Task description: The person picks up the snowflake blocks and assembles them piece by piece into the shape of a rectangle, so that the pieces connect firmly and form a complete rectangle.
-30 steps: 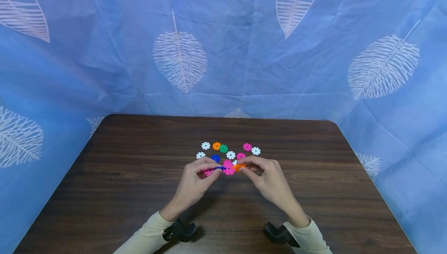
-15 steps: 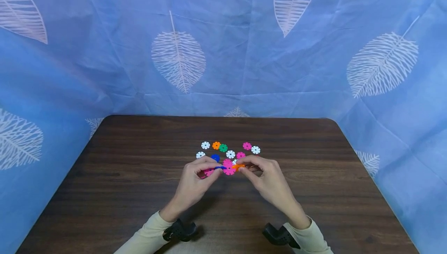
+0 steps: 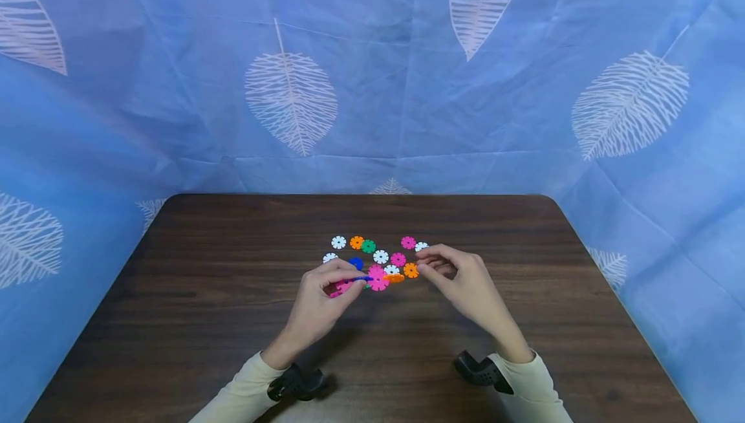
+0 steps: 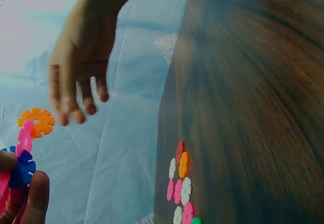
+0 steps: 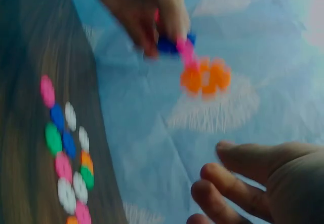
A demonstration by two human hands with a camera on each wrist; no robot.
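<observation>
My left hand [image 3: 314, 297] pinches a blue notched plastic disc [image 4: 23, 171] between thumb and fingers, above the table. Linked to that disc is a pink disc [image 4: 24, 139], and an orange disc [image 4: 36, 122] sits at the free end of this chain. More pink [image 4: 4, 188] shows behind the left fingers, partly hidden. My right hand [image 3: 468, 284] is apart from the chain, to its right. Its fingers are loosely bent with nothing between them, as the right wrist view also shows.
Loose notched discs lie flat on the dark wood table [image 3: 233, 248] beyond my hands: white [image 3: 339, 242], green [image 3: 368, 246], pink [image 3: 408, 242], orange [image 3: 410, 270] and blue [image 3: 356, 264]. A blue leaf-patterned cloth [image 3: 361, 119] hangs behind the table.
My right hand has let go of the orange disc and moved right and slightly away. The orange disc stays linked to the chain in my left hand, which has barely moved.
</observation>
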